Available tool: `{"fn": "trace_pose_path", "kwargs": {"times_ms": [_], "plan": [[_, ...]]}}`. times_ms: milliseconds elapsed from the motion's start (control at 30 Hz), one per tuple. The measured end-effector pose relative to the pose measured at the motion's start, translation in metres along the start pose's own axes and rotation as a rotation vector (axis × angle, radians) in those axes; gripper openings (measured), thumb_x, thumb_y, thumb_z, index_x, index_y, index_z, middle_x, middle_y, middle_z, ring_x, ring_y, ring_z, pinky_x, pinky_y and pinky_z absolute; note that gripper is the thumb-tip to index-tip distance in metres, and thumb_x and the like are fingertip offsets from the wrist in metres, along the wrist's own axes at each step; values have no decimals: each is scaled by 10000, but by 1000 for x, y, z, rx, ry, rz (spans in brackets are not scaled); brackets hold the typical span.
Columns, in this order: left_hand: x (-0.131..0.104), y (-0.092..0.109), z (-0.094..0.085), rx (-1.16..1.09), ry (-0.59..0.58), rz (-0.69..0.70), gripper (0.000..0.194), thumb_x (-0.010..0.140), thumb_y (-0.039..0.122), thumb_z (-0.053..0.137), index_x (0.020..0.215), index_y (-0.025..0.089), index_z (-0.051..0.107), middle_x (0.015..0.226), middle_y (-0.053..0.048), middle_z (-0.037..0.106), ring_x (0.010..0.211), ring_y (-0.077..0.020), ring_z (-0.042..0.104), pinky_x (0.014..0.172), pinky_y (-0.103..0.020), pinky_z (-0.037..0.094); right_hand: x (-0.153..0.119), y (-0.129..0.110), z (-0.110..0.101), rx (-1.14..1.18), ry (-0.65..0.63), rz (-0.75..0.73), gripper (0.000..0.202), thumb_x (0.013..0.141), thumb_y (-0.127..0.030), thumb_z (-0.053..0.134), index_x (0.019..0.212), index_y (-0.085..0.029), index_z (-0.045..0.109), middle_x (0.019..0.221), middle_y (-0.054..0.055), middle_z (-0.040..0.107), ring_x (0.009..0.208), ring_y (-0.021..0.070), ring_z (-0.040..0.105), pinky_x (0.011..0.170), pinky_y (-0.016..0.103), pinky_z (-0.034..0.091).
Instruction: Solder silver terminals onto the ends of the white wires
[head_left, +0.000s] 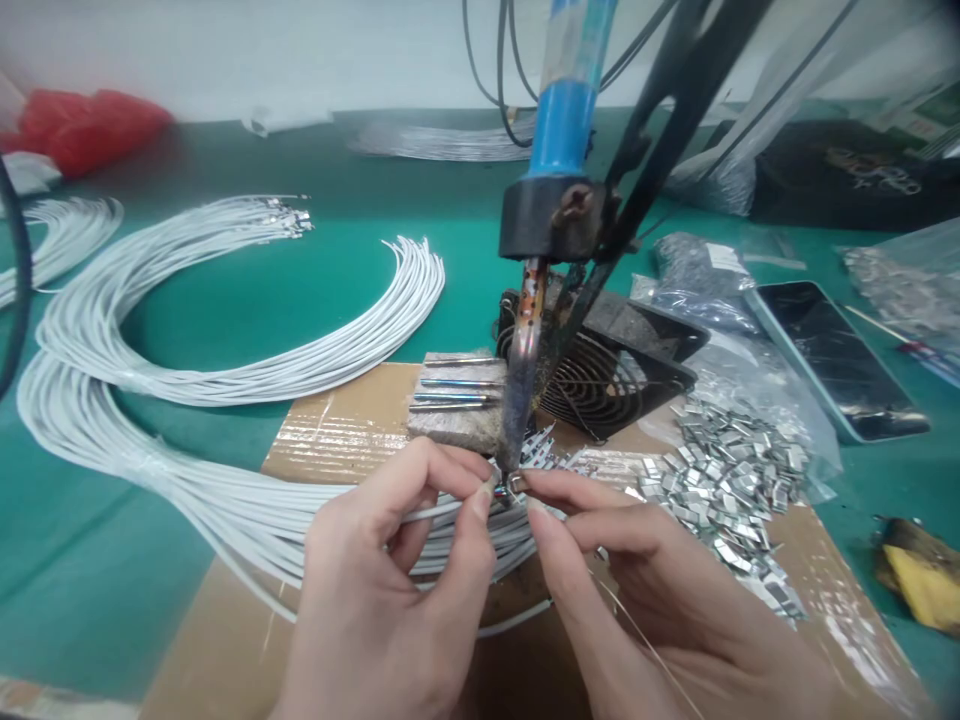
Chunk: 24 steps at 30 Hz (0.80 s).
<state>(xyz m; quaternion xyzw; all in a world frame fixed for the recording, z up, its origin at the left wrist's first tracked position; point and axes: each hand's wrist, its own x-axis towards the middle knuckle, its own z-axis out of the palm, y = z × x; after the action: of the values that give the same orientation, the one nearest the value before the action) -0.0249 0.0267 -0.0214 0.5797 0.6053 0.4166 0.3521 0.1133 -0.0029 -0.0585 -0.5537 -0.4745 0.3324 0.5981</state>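
My left hand (409, 570) pinches a white cable (429, 512) between thumb and forefinger, with its end just under the tip of a soldering iron (523, 390). The iron hangs tip down from a stand. From the other side my right hand (637, 570) pinches a small metal piece (516, 484) at the same tip; its exact shape is partly hidden by the fingers. A thin strand of solder wire (649, 645) runs down from the right hand. Beneath both hands lies a bundle of white cables (277, 490), and cable ends with metal tips show behind the iron.
Loose metal clips (731, 490) are heaped at right on cardboard (337, 415). Behind the iron stand a small fan (607, 370) and a block with metal rods (457, 430). A phone (840, 355) lies right; another cable bundle (285, 385) curves left. The iron's black stand arm (660, 130) slants overhead.
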Motion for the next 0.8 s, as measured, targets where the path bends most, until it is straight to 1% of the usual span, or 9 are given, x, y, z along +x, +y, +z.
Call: {"fn": "trace_pose_path", "kwargs": {"times_ms": [133,200,300,400,533,667,800], "plan": [[0,2,-1,11,6,2,180,901,166,661,744,249,690,878,29,769,810,-126,775,609,-113,585,-1,-2,5,-20,37,-19,79,871,-205,824,811,-242,789,1073,89,863,954,283,849,764,292,698],[-1,2,-2,14,4,1,174,898,165,663,748,247,694,884,25,771,813,-130,775,615,-118,589,-1,-2,8,-25,49,-17,98,871,-206,828,799,-239,772,1055,88,861,915,275,850,760,298,694],[-1,1,-2,12,-12,-19,175,898,153,663,750,244,690,871,19,768,804,-136,773,615,-132,592,-2,-3,10,-36,81,0,151,881,-203,835,772,-244,738,1024,57,858,824,227,846,742,265,668],[-2,0,-1,21,-13,-30,185,907,161,660,744,244,686,856,18,764,811,-147,776,586,-146,574,-3,-2,10,-33,74,-3,153,892,-187,832,800,-266,738,1030,12,855,831,192,845,757,228,639],[-1,-1,0,17,-24,-27,184,915,164,655,754,247,687,875,17,763,819,-153,776,562,-156,555,-3,3,5,-34,27,-29,138,907,-173,799,852,-290,753,1081,9,854,901,210,847,776,244,645],[-2,2,1,-15,-17,-38,180,904,162,667,748,248,690,875,18,762,836,-151,772,603,-153,577,-1,7,2,6,3,-57,81,946,-262,755,886,-294,799,1072,56,858,989,252,842,781,255,670],[-3,3,4,-35,47,-60,184,888,171,669,723,250,693,845,31,756,826,-143,769,573,-148,545,0,5,-2,55,-7,-38,159,987,-337,709,903,-296,837,1071,84,859,1011,270,840,783,275,687]]}}
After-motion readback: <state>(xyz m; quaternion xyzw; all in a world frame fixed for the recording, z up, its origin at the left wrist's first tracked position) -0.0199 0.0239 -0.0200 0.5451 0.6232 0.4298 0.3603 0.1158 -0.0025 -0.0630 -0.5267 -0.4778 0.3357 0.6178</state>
